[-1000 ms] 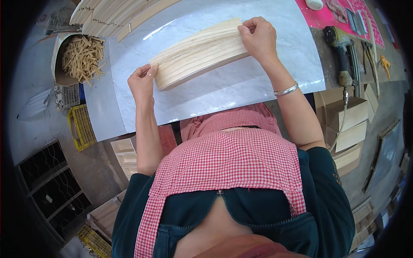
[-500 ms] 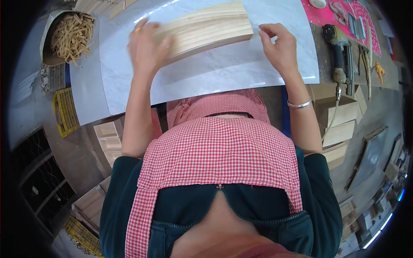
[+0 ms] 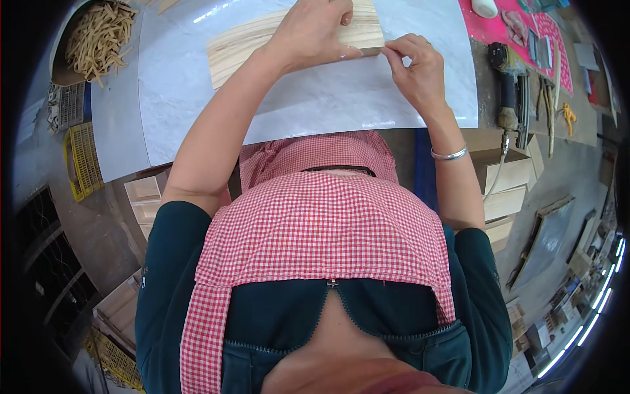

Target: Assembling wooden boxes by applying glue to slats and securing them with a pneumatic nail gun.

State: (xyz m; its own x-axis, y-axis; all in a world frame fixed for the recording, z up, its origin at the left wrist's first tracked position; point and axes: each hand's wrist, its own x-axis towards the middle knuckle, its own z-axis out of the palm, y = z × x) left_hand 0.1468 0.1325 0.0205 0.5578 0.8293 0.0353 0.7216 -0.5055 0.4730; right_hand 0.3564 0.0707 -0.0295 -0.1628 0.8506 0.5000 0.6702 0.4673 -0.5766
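Work has shifted to the right end of the wooden piece (image 3: 239, 49): left hand (image 3: 315, 33) has crossed onto it, grip unclear, while right hand (image 3: 418, 69) pinches the near corner.

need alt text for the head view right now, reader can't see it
A person's left hand lies over a pale, oblong wooden piece on a marbled tabletop, with the right hand at its right end. Thin tan strips are piled at left; a pneumatic nail gun lies at right.
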